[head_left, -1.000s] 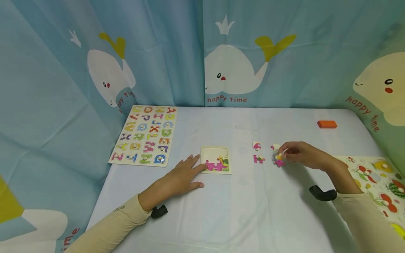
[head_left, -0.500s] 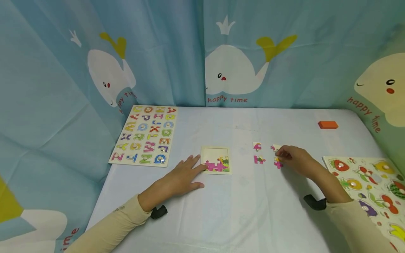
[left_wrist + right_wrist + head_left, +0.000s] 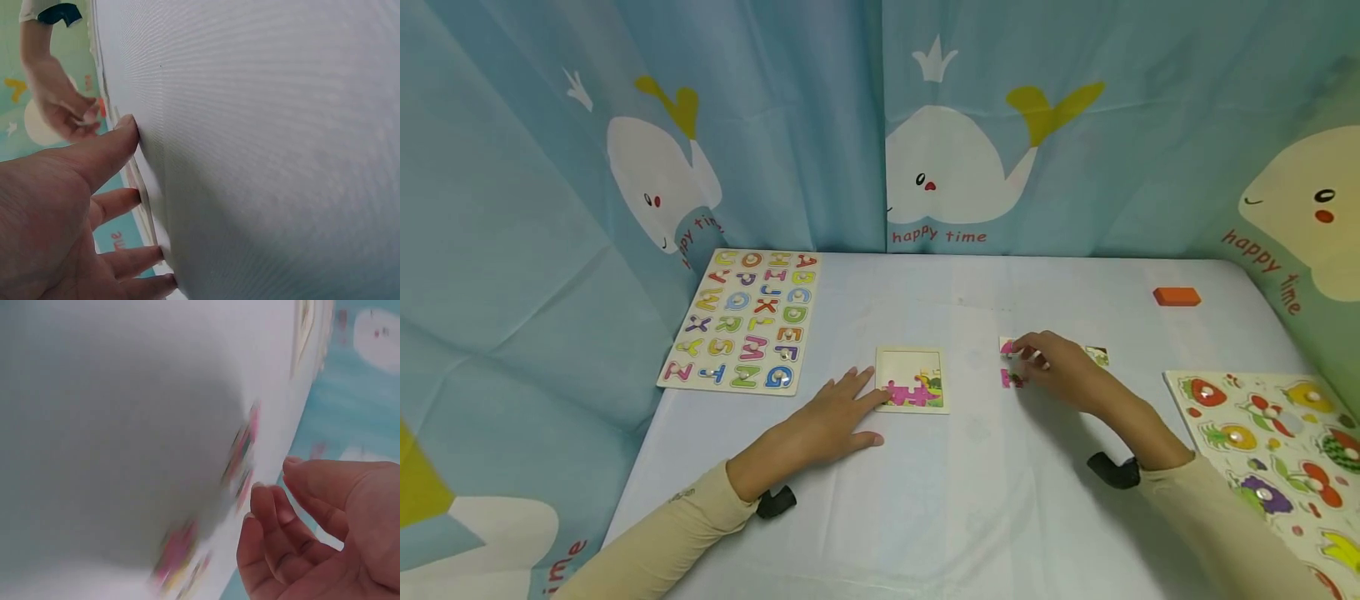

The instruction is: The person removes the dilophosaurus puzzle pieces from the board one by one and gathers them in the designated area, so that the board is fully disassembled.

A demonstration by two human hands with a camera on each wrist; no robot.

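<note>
My left hand (image 3: 827, 421) lies on the table with fingers spread. Its index fingertip rests on the lower left edge of a small square puzzle tray (image 3: 910, 350). Joined pink and green jigsaw pieces (image 3: 917, 394) fill the tray's lower part. To the right, my right hand (image 3: 1063, 372) hovers beside two loose jigsaw pieces, an upper one (image 3: 1006, 346) and a lower one (image 3: 1006, 379). Its fingers are bent, thumb apart, nothing between them in the right wrist view. More loose pieces (image 3: 175, 553) appear blurred there; in the head view my right hand hides them.
An alphabet peg board (image 3: 737, 321) lies at the back left. A fruit peg board (image 3: 1247, 433) sits at the right edge, and an orange block (image 3: 1177, 297) at the back right. Beyond my right hand lies another small piece (image 3: 1097, 356). Whale-print curtains (image 3: 820, 125) enclose the table.
My right hand, which earlier seemed to pinch a jigsaw piece, has moved left from the right-hand pieces towards the left pair. A piece behind it has come into view. My left hand stays put.
</note>
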